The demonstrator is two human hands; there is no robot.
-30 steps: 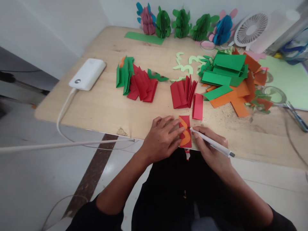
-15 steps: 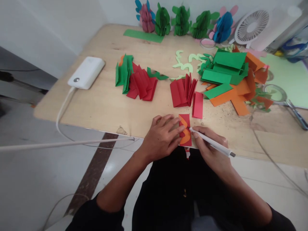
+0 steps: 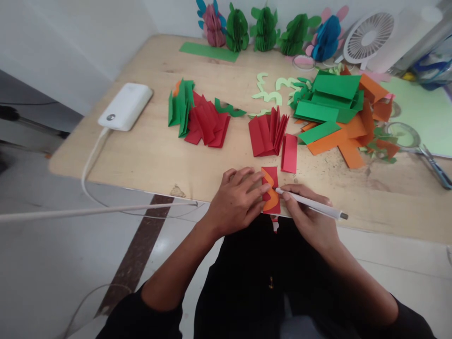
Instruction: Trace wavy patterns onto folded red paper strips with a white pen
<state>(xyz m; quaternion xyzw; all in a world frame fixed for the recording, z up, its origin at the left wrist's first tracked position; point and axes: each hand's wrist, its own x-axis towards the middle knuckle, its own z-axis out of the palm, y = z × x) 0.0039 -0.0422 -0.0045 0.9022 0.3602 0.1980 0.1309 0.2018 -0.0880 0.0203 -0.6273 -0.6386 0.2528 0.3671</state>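
Note:
At the table's front edge lies a folded red paper strip [image 3: 276,176], with a curvy orange paper cutout [image 3: 271,201] on top of it. My left hand [image 3: 240,202] rests flat, fingers spread, its fingertips pressing the cutout and strip against the table. A white pen [image 3: 314,204] is pinched in my right hand [image 3: 310,216]. Its tip touches the notch along the cutout's right edge. Just beyond are another red strip [image 3: 289,154] and an upright stack of folded red paper [image 3: 268,134].
Green and orange folded papers [image 3: 335,92] are heaped to the right, near a tape roll [image 3: 404,135] and scissors [image 3: 436,167]. Further left are more red folds [image 3: 208,122] and a white power bank [image 3: 126,107] with a cable. Paper figures [image 3: 264,30] and a small fan [image 3: 370,37] line the back.
The pen tip has moved slightly left into the notch of the orange cutout, my right hand shifting with it. My left hand stays in place on the paper.

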